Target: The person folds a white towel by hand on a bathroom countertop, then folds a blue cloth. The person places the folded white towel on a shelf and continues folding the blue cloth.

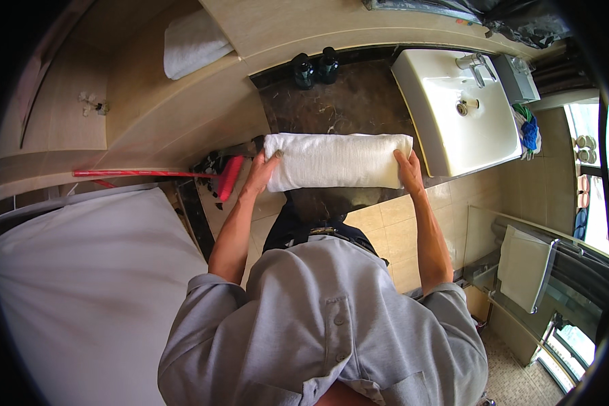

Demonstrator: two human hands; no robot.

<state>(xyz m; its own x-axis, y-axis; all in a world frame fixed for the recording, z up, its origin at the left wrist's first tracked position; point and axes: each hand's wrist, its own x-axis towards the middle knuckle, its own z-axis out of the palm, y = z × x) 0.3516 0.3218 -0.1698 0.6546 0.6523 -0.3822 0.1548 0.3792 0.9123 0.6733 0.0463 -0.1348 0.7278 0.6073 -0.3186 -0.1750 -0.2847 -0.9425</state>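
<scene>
A folded white towel (337, 161) spans the space between my hands, over the dark marble countertop (355, 109). My left hand (263, 171) grips its left end, thumb on top and fingers hidden beneath. At the right end, my right hand (409, 170) holds it the same way. Whether the towel touches the counter, I cannot tell. Two dark bottles (315, 71) stand at the back of the counter. To the right of the towel is a white washbasin (467, 127) with a chrome faucet (476, 66).
A red broom (228, 177) lies at the left beside dark debris. A white-covered bed (96, 284) fills the lower left. Another white towel (193, 45) rests on a ledge. At the right, a white towel (522, 264) hangs on a rail by a glass panel. Cloths (529, 133) lie beside the basin.
</scene>
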